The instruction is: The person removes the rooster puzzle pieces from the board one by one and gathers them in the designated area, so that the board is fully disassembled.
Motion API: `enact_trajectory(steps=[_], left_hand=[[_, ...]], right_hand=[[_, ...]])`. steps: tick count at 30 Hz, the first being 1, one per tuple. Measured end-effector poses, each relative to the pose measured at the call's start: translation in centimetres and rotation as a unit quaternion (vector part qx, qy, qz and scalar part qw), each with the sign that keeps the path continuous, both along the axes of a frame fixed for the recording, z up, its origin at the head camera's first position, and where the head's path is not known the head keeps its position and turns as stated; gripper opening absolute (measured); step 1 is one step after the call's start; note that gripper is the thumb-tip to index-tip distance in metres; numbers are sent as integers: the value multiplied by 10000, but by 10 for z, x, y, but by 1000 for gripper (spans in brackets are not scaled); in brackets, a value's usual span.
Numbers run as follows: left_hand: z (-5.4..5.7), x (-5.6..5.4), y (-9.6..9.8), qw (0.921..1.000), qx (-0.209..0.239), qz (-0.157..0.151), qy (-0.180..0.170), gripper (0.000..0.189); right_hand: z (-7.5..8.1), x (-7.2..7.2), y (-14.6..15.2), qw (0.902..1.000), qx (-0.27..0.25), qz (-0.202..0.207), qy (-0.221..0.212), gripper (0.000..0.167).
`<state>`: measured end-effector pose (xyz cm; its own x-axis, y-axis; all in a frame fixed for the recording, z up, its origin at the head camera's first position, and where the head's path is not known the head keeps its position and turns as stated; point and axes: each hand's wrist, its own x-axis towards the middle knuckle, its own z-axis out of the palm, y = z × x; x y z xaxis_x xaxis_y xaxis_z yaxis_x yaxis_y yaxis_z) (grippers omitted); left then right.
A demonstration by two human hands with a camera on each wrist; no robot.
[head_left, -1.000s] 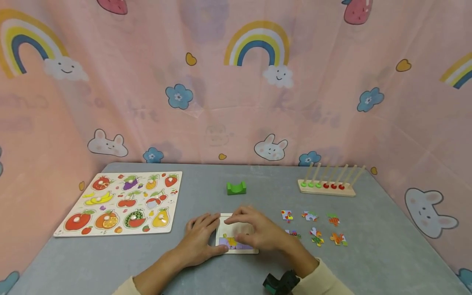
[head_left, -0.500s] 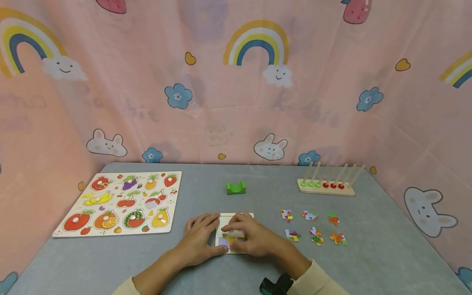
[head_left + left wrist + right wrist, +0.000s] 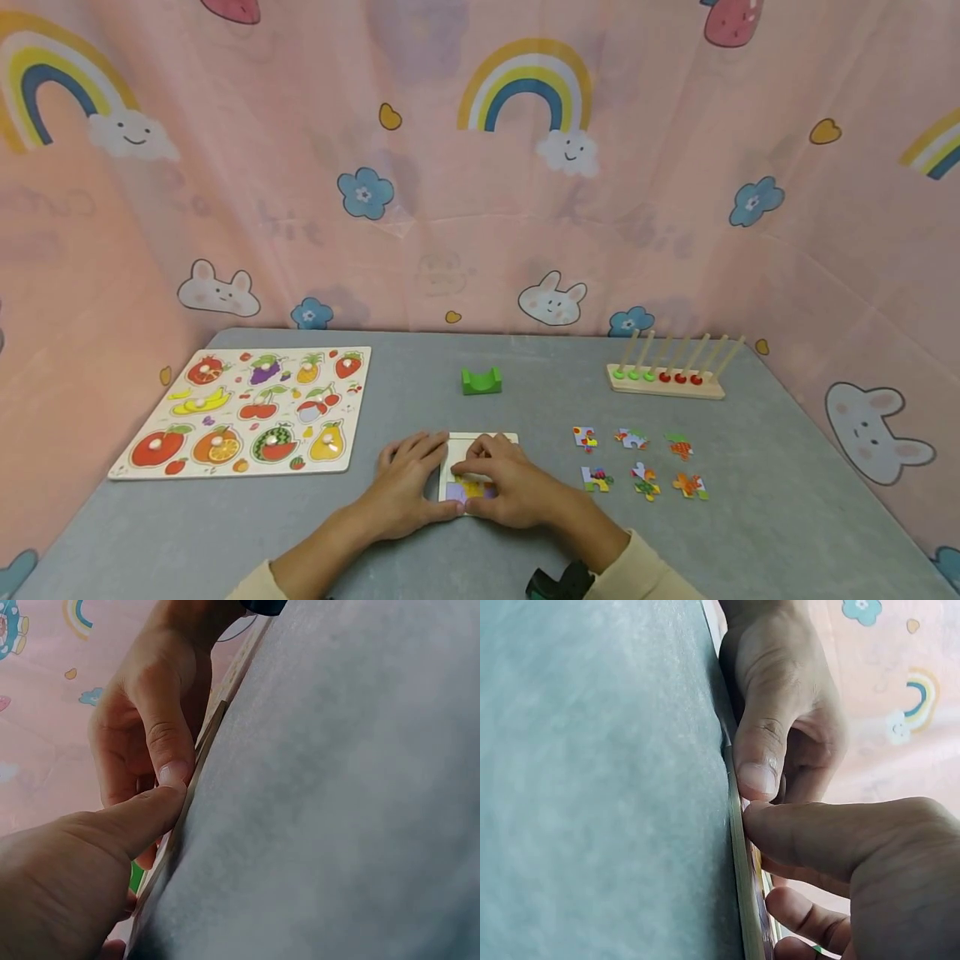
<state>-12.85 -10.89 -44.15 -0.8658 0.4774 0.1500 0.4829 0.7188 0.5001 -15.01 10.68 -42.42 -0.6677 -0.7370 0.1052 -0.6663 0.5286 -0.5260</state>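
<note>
A small wooden puzzle tray (image 3: 459, 448) lies in front of me, with purple and yellow puzzle pieces (image 3: 454, 492) along its near side. My left hand (image 3: 406, 487) holds the tray, fingers at its left side and thumb at the near edge. Over the tray, my right hand (image 3: 517, 487) touches the pieces near that edge with its thumb; its other fingers are bent above the pieces and hide part of them. In the right wrist view, the right thumb (image 3: 802, 832) lies close to the left thumb (image 3: 761, 754). Whether the right fingers pinch a piece is hidden.
Several loose puzzle pieces (image 3: 643, 482) lie in two rows to the right. A fruit puzzle board (image 3: 288, 392) lies at the left. Farther back are a green curved block (image 3: 481, 382) and a wooden rack with pegs and red and green beads (image 3: 666, 383).
My right hand has lowered and shifted slightly left over the tray, its fingers drawing closer together. A loose piece it partly covered now shows fully. My left hand stays in place.
</note>
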Motion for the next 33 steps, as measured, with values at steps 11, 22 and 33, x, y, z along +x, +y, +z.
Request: enact_trajectory(steps=[11, 22, 33], left_hand=[[3, -1, 0, 9996, 231, 70, -173, 83], [3, -3, -4, 9973, 647, 73, -348, 79], [6, -4, -5, 9970, 657, 2, -419, 74]], right_hand=[[1, 0, 0, 10000, -4, 4, -92, 39], [1, 0, 0, 9999, 6, -6, -104, 39], [2, -1, 0, 9999, -60, 45, -129, 35]])
